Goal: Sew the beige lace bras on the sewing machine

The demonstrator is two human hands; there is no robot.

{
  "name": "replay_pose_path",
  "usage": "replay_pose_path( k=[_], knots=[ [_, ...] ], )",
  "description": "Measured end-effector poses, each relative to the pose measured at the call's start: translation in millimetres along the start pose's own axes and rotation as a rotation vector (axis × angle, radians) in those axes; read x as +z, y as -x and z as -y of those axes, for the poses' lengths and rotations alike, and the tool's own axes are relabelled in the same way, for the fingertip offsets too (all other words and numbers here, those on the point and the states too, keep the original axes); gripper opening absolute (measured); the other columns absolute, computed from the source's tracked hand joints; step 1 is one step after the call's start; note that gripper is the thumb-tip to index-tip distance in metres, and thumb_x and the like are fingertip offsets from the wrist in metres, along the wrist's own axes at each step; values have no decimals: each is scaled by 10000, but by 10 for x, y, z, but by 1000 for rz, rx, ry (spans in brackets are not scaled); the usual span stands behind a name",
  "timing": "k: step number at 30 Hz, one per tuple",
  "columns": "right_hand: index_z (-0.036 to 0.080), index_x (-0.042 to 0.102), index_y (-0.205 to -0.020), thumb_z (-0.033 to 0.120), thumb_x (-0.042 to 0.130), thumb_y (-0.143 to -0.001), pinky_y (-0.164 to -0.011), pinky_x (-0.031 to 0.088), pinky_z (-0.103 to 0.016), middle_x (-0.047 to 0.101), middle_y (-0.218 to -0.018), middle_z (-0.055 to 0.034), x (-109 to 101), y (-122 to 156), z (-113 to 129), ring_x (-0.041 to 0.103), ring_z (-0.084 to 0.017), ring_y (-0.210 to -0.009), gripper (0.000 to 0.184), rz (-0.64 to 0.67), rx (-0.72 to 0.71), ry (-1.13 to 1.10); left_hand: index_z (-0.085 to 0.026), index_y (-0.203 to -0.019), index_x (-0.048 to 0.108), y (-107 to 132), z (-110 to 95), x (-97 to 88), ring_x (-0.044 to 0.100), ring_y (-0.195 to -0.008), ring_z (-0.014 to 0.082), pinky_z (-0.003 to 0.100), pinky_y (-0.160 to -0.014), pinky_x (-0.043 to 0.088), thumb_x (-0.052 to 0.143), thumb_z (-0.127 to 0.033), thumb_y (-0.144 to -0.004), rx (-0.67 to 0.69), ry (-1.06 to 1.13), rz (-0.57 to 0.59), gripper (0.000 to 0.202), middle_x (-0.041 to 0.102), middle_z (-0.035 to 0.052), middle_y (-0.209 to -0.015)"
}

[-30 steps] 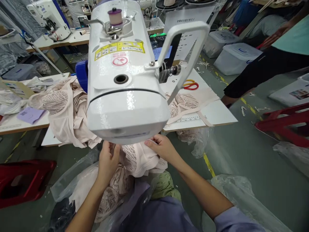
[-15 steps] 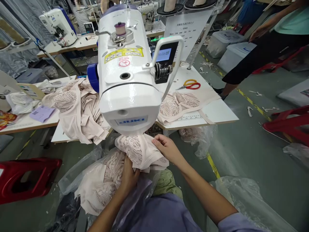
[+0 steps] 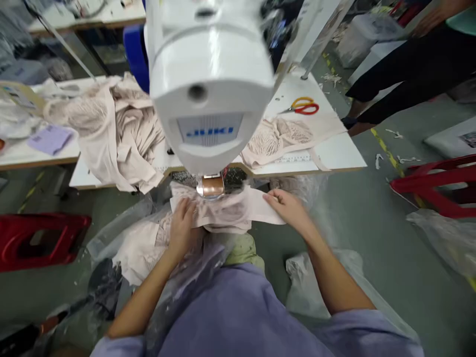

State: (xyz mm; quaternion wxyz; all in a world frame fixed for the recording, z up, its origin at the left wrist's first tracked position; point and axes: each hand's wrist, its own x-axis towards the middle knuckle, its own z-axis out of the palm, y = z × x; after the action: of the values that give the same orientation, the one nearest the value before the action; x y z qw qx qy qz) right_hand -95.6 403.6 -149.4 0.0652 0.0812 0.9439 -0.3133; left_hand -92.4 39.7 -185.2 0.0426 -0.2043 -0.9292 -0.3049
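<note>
Lining up a pale pink lace-and-knit piece [image 3: 230, 213] under the coppery foot [image 3: 211, 187] of a glossy white sewing machine [image 3: 210, 84], at the front edge of the table [image 3: 334, 161]; holding it down with the left hand [image 3: 182, 225], fingers curled into the cloth; pinching its smooth right end with the right hand [image 3: 288, 208]; calling, seemingly, for even tension next.

Machine head [image 3: 210, 84] stands over the near edge of the desk [image 3: 334, 158], centre. Directly under it, before the desk: cloth piece [image 3: 230, 210], with left grip [image 3: 182, 225] resting on its left part and right grip [image 3: 288, 208] holding its right end. On the desk: cloth heap [image 3: 115, 129] left of the machine, hanging over the edge; lace piece [image 3: 278, 139] right of it; scissors [image 3: 303, 106] behind that. Bag [image 3: 137, 248] of cloth lies below the left grip. On the floor: left stool [image 3: 40, 238] far left, right stool [image 3: 439, 183] far right. Another person's legs [image 3: 401, 74] are beyond the desk's right end.
</note>
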Motion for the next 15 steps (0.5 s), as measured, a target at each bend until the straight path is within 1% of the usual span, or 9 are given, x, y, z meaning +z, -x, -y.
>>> replay_pose_path(
  k=[1,3,5,6,8,10,12,13,15],
  knots=[
    [191,636,-832,429,477,-949,-628,401,-292,674,-773,-71,36,-10,-169,604,-224,-719,309,18,39,127,-218,-1403,510,30,-41,54,309,-1472,347,552,-1184,338,593,-143,-825,31,1,89,589,341,140,-1585],
    [169,661,-885,371,511,-922,-675,442,-326,699,-840,-127,163,-27,-395,636,-271,-785,255,51,70,262,-219,-1363,544,127,-63,108,428,-1395,341,508,-1125,424,639,-250,-844,55,-25,241,528,398,146,-1549],
    [131,668,-1036,349,547,-902,-806,484,-388,701,-1013,-193,365,-51,-431,646,-327,-953,283,67,21,266,-196,-1334,547,268,29,30,501,-1324,306,457,-1080,465,583,-300,-902,-1,-83,290,447,484,151,-1469],
    [121,646,-1137,358,559,-903,-890,481,-415,680,-1119,-210,489,-69,-380,626,-341,-1056,345,72,-24,254,-172,-1303,550,354,118,-61,530,-1283,288,435,-1058,477,540,-307,-929,-58,-116,276,398,532,157,-1403],
    [127,557,-1320,402,565,-920,-1039,426,-437,596,-1317,-207,764,-113,-181,541,-337,-1239,486,84,-132,211,-144,-1176,567,562,346,-316,592,-1146,266,408,-985,499,476,-317,-959,-202,-183,210,293,617,150,-1206],
    [138,476,-1419,448,562,-933,-1118,367,-439,507,-1435,-195,1042,-153,69,453,-327,-1342,583,84,-234,166,-165,-1007,560,825,564,-595,615,-954,251,392,-861,507,439,-346,-972,-364,-285,162,220,633,109,-996],
    [130,458,-1439,468,565,-932,-1136,339,-472,469,-1467,-212,1278,-157,284,423,-355,-1359,619,92,-293,163,-193,-884,529,1132,690,-814,594,-837,251,379,-756,476,429,-416,-977,-517,-405,145,261,607,79,-876],
    [119,479,-1421,460,572,-927,-1120,351,-491,490,-1444,-231,1369,-139,358,446,-378,-1331,608,104,-315,171,-201,-842,519,1290,705,-883,586,-805,259,374,-717,457,435,-473,-971,-582,-463,153,313,597,76,-838],
    [100,534,-1359,430,567,-921,-1054,407,-516,570,-1345,-264,1495,-70,411,536,-405,-1222,549,141,-361,185,-202,-790,525,1580,650,-926,584,-758,278,368,-657,429,473,-598,-927,-685,-557,189,422,591,87,-785]
  ],
)
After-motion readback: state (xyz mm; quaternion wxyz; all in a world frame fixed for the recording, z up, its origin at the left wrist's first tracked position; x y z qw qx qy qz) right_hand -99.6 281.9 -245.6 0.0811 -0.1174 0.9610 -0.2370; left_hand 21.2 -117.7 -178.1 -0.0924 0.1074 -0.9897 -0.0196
